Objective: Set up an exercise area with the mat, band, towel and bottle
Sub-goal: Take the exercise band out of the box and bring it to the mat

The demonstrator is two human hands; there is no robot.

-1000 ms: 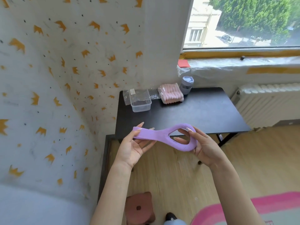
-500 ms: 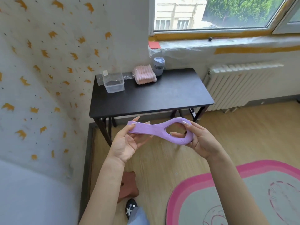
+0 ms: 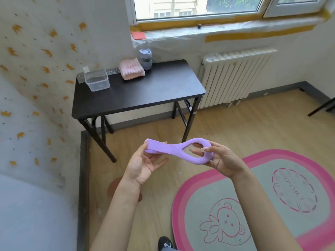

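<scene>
Purple stretchy band (image 3: 174, 149) is at the centre of the frame, in the air over the wood floor (image 3: 235, 127), btw our two hands. Our left hand (image 3: 143, 165) pinches its flat end, thumb on top and fingers under. Our right hand (image 3: 223, 160) has fingers through the open loop and the thumb closed on the rim. So both hands are closed on the band, not wide.

What has just changed: the grey oval mat w/ pink border (image 3: 262, 180) fills now the lower right of the frame, under our right forearm. We judge the band is on its way to the mat, and only the putting down is left for it.

The folded pink towel (image 3: 132, 68) and the grey lidded bottle (image 3: 145, 58) are at the far edge of the black folding table (image 3: 141, 91), upper centre-left, very close together. These 2 are not yet brought.

Vs. the earlier frames: 1 sec. ago the table was close and the band was before its top, w/ only a thin pink strip of mat at the bottom right. Now the table is farther and its legs show. The grip on the band did not change, same twist.
</scene>
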